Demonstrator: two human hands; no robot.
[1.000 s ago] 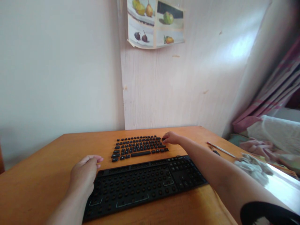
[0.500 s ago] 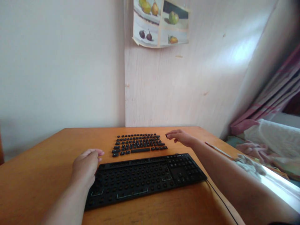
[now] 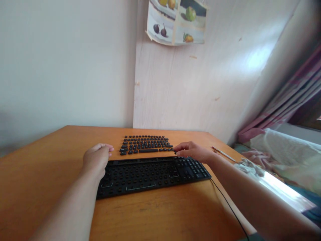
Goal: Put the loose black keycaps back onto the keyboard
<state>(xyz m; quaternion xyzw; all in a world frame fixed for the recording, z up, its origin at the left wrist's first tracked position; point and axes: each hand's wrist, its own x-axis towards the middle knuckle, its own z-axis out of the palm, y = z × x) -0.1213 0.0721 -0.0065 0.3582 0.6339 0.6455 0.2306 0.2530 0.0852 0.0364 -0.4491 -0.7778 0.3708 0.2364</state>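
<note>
A black keyboard [image 3: 147, 174] lies across the table, its main section stripped to bare key sockets; the number pad at its right end still carries keys. Behind it, loose black keycaps [image 3: 146, 144] are laid out in rows, with the long space bar [image 3: 148, 150] in the front row. My right hand [image 3: 192, 150] pinches a small black keycap [image 3: 175, 152] above the keyboard's far edge, near the right end of the front row. By the keyboard's far left corner, my left hand [image 3: 97, 157] is closed, fingers pressed together; whatever they hold is hidden.
The wooden table [image 3: 160, 217] meets the wall behind. From the keyboard's right end a cable [image 3: 229, 206] runs toward me. A thin pen-like stick [image 3: 224, 154] and a crumpled cloth [image 3: 250, 169] lie at the right. A fruit painting [image 3: 177, 21] hangs on the wall.
My right hand has come nearer, from the back right of the table to the keyboard's far edge, with the keycap still pinched. My left hand stays closed near the left corner. The view has shifted.
</note>
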